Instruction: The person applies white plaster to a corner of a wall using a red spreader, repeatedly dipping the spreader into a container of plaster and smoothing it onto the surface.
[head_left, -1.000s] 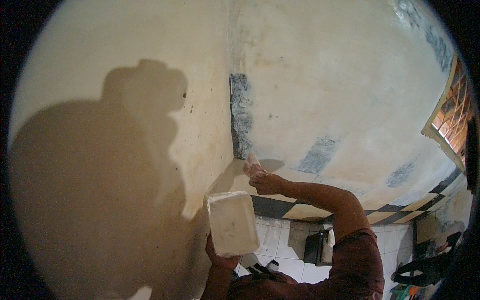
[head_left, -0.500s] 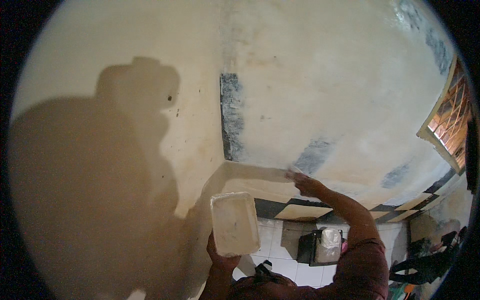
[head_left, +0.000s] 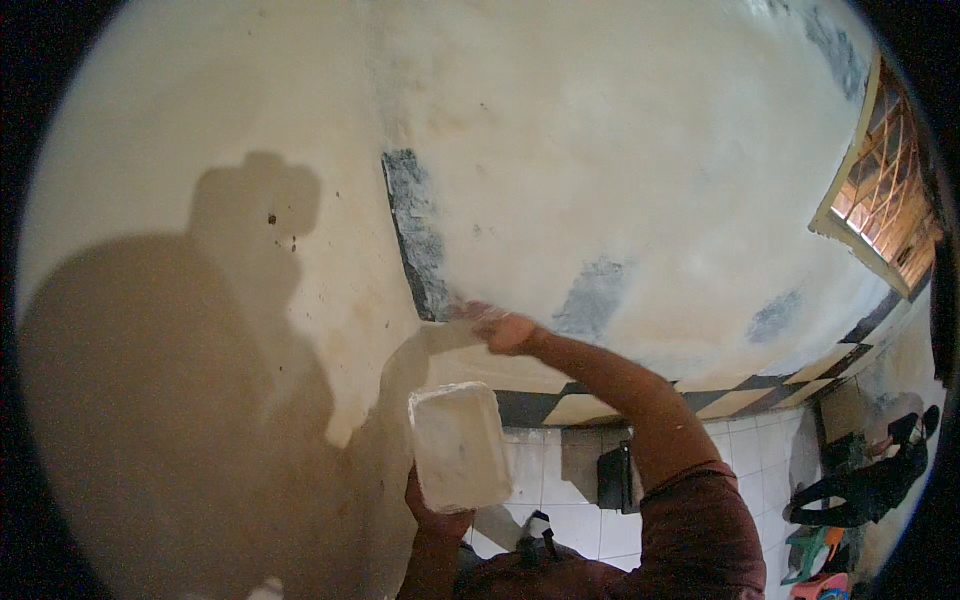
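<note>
My left hand (head_left: pixel 440 512) grips a pale rectangular tub (head_left: pixel 460 450) by its lower left corner. White residue coats the tub's rim and inside. Against the facing wall (head_left: pixel 640 150), my right hand (head_left: pixel 505 332) is reached out low beside the room's corner, fingers closed. Motion smears the pale thing at its fingertips, so I cannot make out its kind. Just left of those fingers is the lower end of a rough dark strip (head_left: pixel 415 235) running up the corner. Another grey patch (head_left: pixel 592 297) lies on the wall right of the hand.
A plain wall (head_left: pixel 180 110) on the left carries my shadow. Black and cream checks (head_left: pixel 590 408) run along the facing wall's foot. On the white tiled floor stands a black box-like object (head_left: pixel 617 478). A grilled window (head_left: pixel 885 200) and a person in dark clothes (head_left: pixel 880 480) are at right.
My right hand has swept left along the wall, from beside the grey patch to the dark corner strip. The view has shifted; my left hand still holds the tub.
</note>
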